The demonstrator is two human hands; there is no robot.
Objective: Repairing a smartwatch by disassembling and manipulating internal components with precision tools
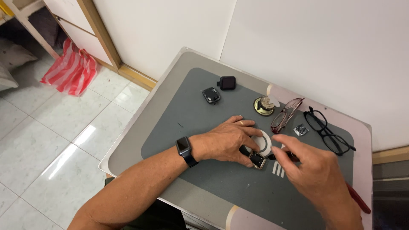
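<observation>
On the grey mat (204, 127) that covers most of the tabletop (140, 127), a small square watch case (257, 159) lies near the mat's front middle, and everything else sits relative to it. Touching its left edge, the left hand (226, 140) presses it down, fingers curled over it, a dark watch on that wrist. Just right of the case, the right hand (313, 170) pinches a thin dark tool (281, 156) whose tip points at the case. Behind the case stand a round brass part (264, 106), reddish glasses (286, 115), black glasses (328, 132) and two dark watch bodies (218, 89).
</observation>
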